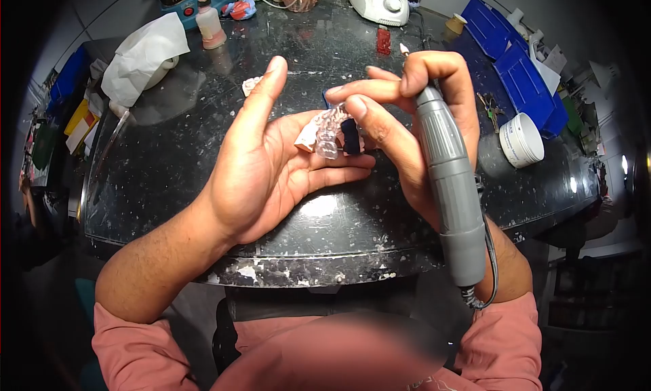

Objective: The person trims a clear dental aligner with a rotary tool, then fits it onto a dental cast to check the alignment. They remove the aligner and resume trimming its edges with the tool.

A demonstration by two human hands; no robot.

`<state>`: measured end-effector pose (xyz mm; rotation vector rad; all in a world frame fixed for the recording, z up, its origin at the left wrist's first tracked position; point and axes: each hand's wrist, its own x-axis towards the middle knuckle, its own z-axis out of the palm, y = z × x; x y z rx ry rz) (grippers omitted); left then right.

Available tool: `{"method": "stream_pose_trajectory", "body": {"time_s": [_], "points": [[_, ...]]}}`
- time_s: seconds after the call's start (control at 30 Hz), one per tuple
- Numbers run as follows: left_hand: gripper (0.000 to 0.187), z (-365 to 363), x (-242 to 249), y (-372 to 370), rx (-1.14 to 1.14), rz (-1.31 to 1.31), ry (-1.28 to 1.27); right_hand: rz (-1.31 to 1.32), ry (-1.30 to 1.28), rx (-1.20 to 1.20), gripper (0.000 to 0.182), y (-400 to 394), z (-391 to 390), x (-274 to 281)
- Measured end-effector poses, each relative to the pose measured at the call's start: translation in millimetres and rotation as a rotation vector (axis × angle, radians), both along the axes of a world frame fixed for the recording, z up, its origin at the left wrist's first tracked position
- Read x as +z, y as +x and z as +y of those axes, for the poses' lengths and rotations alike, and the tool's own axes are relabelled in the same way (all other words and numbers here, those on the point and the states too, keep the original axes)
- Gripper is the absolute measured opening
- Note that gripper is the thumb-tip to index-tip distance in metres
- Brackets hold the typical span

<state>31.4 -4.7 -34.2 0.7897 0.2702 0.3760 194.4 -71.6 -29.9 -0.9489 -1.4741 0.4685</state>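
My left hand [261,160] is palm up with its thumb spread, and a pale dental model [306,137] with a dark blue part [350,137] rests on its fingers. Over the model is a clear dental aligner [328,134], its upper end pinched between the thumb and index finger of my right hand [397,123]. A grey rotary handpiece [451,187] also sits in my right hand, its pale pointed tip aimed up and away from the model.
A white jar [521,141] and keys [489,111] lie right, near blue bins [525,75]. At the back are a white control box [380,3], a red block [384,41] and a bottle [209,26]. A cloth-covered bowl [144,57] stands back left.
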Motion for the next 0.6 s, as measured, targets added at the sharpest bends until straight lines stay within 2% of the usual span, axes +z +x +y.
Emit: {"method": "stream_pose_trajectory", "body": {"time_s": [0.03, 0.13, 0.43, 0.5, 0.53, 0.6], "points": [[0.091, -0.4, -0.6, 0.9, 0.000, -0.001, -0.001, -0.001, -0.001, 0.000, 0.034, -1.0, 0.3, -1.2], [0.090, -1.8, -1.9, 1.9, -0.003, -0.033, -0.024, 0.216, -0.119, 0.041, 0.034, -6.2, 2.4, -4.5], [0.087, -4.5, 1.1, 2.4, -0.029, -0.088, -0.032, 0.128, -0.107, 0.037, 0.031, -3.6, 5.4, -11.4], [0.074, -2.9, -0.9, 0.6, -0.042, -0.088, -0.002, 0.128, -0.106, -0.003, 0.032, -4.9, 5.9, -12.3], [0.074, -3.9, -1.5, 0.6, -0.040, -0.089, -0.002, 0.126, -0.107, -0.001, 0.032, -3.4, 7.0, -14.7], [0.059, -7.0, -2.6, 1.4, 0.059, 0.021, 0.040, -0.029, 0.043, -0.025, 0.026, 1.6, 9.9, -20.1]]}}
